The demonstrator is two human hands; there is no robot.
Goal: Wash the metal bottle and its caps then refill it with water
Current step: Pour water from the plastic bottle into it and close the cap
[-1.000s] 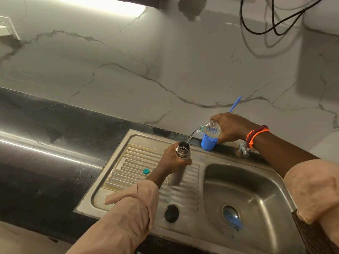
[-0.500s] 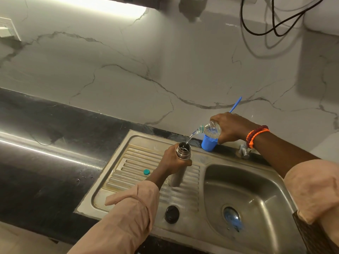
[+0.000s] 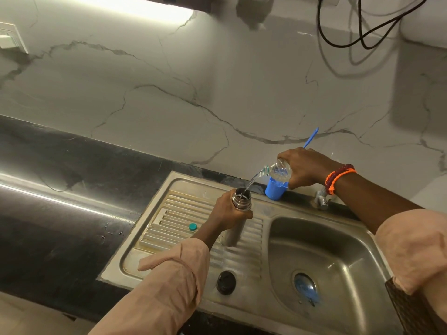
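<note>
Obs., head cam, single view.

L hand (image 3: 229,210) wraps around the upper body of the cylindrical brushed-metal bottle (image 3: 238,213), fingers curled round it just below the threaded neck. Bottle stands upright w/ its base on the ribbed stainless drainboard (image 3: 169,213), mouth open, no cap on.

R hand (image 3: 306,169) grasps a clear plastic water bottle (image 3: 278,169), tipped neck-down toward 8 o'clock. Thin stream of water (image 3: 251,182) runs from its neck into the metal bottle's mouth. Orange and dark-red braided bands (image 3: 338,177) on R wrist.

Black round cap (image 3: 226,282) lies on the drainboard at 6 o'clock of the metal bottle, near the front edge, well apart from it. Small teal round cap (image 3: 192,226) lies on the ribs at 9 o'clock of the bottle, just beside the L wrist.

Blue plastic cup (image 3: 274,189) sits at the back rim of the sink unit, at 2 o'clock of the metal bottle, directly below the clear bottle. Blue plastic handle (image 3: 312,137) sticks up behind R hand at 1 o'clock; its lower end hidden.

Stainless sink basin (image 3: 338,250) at 3 o'clock of the drainboard; blue item in the drain (image 3: 306,287), type not discernible. Metal tap fitting (image 3: 320,201) at basin's back rim, under R wrist. Black countertop (image 3: 60,201) at 9 o'clock; white marble-pattern backsplash (image 3: 169,93) behind; black cables (image 3: 358,32) hang at 1 o'clock, top.
</note>
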